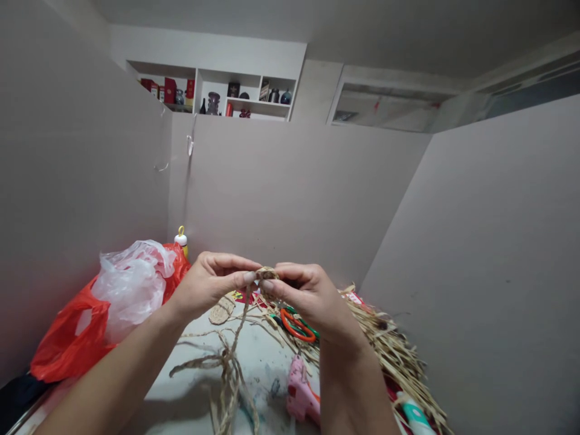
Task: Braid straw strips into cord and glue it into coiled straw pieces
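A small coil of braided straw (267, 273) is pinched between both hands above the table. My left hand (217, 281) is closed on its left edge, thumb and forefinger together. My right hand (303, 290) grips the coil's right side with thumb and fingers, hiding part of it. From the coil a straw braid (236, 338) hangs down to the table and ends in loose, spread strands. Behind my left hand lies a flat oval woven straw piece (222, 310). Below my right hand are orange-handled scissors (296, 326) and a pink glue gun (299, 389).
Dry straw (394, 344) is heaped along the right side. Red and white plastic bags (131, 290) stand at the left, with a yellow-and-white bottle (181, 240) behind. A teal-and-white tube (414, 414) lies front right. Grey partitions (294, 187) enclose the table.
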The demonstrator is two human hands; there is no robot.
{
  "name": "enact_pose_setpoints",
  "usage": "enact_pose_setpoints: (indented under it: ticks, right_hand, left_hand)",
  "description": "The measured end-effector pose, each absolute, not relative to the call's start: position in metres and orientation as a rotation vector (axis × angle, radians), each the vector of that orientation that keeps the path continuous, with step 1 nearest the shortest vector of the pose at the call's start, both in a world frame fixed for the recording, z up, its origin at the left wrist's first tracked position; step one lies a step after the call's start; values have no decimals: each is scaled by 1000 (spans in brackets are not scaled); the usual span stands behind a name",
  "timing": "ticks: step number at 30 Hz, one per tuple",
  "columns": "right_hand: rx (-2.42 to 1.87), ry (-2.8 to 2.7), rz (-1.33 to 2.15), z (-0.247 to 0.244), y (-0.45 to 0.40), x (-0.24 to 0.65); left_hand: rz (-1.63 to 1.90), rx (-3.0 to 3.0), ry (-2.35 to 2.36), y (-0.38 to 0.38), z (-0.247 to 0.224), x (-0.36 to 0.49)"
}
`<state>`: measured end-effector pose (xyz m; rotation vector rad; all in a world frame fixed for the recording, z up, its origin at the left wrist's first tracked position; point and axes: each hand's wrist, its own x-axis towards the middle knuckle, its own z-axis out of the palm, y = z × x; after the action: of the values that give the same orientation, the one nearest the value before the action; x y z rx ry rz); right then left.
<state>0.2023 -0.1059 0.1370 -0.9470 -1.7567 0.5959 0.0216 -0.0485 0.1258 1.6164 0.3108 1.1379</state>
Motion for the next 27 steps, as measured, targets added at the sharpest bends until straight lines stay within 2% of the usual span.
enact_pose_setpoints:
  ticks: [6, 13, 21, 27]
  right_hand:
    - [-849, -1594, 691, 138, -104, 196]
    - [-879, -1438, 639, 135, -101, 193]
    - [-871, -1392, 571, 134, -100, 186]
    - [-857, -1397, 611, 132, -100, 188]
  left_hand:
    - [1223, 1553, 303, -49, 120, 29]
    - [1400, 1548, 351, -58, 111, 41]
    - [1852, 2065, 351, -57, 103, 41]
    - [1752, 1976, 457, -61, 103, 43]
